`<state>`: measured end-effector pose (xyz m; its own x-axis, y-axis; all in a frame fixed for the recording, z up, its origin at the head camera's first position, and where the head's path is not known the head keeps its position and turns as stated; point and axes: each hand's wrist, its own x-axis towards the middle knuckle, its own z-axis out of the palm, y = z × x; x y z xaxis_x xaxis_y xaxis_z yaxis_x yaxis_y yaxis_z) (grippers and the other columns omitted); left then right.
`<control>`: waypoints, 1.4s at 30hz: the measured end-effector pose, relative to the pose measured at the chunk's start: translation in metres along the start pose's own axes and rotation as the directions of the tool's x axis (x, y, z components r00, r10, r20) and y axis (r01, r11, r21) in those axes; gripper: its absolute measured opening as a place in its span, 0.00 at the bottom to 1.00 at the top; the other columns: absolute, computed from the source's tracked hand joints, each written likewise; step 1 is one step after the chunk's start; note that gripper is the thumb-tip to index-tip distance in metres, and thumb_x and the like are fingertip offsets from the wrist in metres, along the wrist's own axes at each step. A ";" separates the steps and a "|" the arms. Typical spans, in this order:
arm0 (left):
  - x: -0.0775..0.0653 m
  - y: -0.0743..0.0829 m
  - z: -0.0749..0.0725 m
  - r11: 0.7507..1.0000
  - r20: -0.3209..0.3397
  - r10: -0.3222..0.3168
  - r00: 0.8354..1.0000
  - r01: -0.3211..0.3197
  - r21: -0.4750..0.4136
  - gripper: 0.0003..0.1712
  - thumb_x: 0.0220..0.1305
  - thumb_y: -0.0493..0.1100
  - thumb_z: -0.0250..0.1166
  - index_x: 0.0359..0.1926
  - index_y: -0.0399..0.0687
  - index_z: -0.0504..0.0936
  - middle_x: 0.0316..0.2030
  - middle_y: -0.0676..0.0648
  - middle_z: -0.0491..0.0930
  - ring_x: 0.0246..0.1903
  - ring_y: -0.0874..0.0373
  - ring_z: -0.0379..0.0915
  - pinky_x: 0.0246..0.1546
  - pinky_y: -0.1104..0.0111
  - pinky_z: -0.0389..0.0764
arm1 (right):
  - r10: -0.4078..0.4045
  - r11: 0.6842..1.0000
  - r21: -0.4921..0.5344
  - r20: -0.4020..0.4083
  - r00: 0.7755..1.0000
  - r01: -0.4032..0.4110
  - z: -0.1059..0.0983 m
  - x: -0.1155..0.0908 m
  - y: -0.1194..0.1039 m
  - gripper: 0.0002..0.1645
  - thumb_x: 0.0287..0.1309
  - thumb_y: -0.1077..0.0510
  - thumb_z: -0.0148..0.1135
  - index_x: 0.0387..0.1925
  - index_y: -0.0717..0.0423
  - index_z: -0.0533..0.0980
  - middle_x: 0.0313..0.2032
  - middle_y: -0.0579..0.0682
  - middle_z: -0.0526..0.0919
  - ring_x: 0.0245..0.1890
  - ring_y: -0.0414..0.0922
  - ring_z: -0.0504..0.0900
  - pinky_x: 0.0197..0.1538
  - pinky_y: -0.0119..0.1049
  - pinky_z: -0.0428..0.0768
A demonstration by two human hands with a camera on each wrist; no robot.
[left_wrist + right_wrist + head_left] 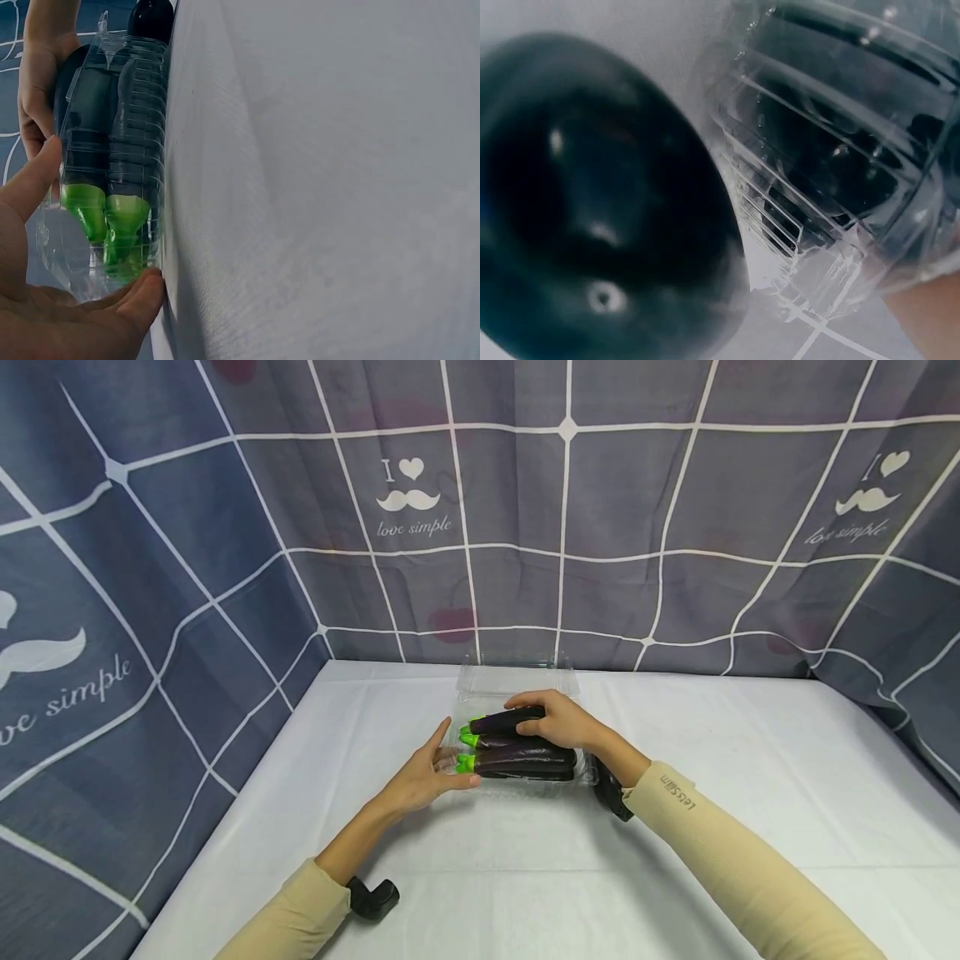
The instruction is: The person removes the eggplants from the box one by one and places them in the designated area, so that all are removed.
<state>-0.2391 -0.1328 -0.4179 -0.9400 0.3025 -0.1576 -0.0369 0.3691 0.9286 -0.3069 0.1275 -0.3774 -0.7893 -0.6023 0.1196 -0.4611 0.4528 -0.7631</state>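
Several dark eggplants [525, 762] with bright green stem ends lie side by side in a clear plastic box [588, 772]. My right hand [564, 720] grips the rearmost eggplant [502, 722] from above, thumb in front and fingers behind. At the box's left end, my left hand [420, 781] is spread, its fingers touching the plastic. The left wrist view shows green stems [124, 214] through the box wall. Close to the camera in the right wrist view looms a dark eggplant's rounded end [607, 202], beside the box [832, 142].
The box's clear lid [517, 678] stands open at the back, near the grid-patterned curtain [510, 593]. A white cloth [720, 777] covers the table. A black device [372, 900] sits at my left wrist. Beneath my right wrist is a dark object [615, 793], partly hidden.
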 end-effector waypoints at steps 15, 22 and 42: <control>0.000 0.000 0.000 1.000 0.003 0.008 1.000 -0.008 0.014 0.64 0.56 0.51 0.75 0.80 0.57 0.37 0.70 0.32 0.59 0.70 0.35 0.54 0.60 0.41 0.66 | -0.025 0.998 -0.056 -0.014 1.000 0.025 0.003 -0.002 0.006 0.21 0.61 0.69 0.60 0.57 0.65 0.77 0.55 0.60 0.80 0.59 0.58 0.74 0.62 0.55 0.68; 0.000 0.001 0.000 1.000 -0.003 0.009 1.000 -0.009 0.020 0.64 0.57 0.51 0.75 0.80 0.56 0.37 0.70 0.31 0.59 0.70 0.35 0.54 0.60 0.42 0.67 | -0.003 0.999 -0.039 -0.026 1.000 0.002 0.003 -0.003 0.004 0.22 0.62 0.69 0.60 0.58 0.64 0.77 0.56 0.59 0.79 0.60 0.56 0.74 0.63 0.55 0.68; 0.002 -0.003 0.000 0.999 -0.002 0.033 0.999 -0.033 0.010 0.64 0.57 0.49 0.75 0.80 0.54 0.38 0.68 0.35 0.64 0.68 0.34 0.56 0.59 0.42 0.68 | -0.084 0.996 -0.035 -0.189 0.978 0.078 -0.002 -0.007 0.007 0.22 0.59 0.68 0.64 0.57 0.63 0.78 0.55 0.59 0.80 0.59 0.55 0.75 0.63 0.51 0.69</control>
<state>-0.2408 -0.1335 -0.4205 -0.9413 0.3131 -0.1263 -0.0026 0.3675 0.9300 -0.3055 0.1360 -0.3826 -0.8102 -0.5031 0.3008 -0.5357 0.4272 -0.7284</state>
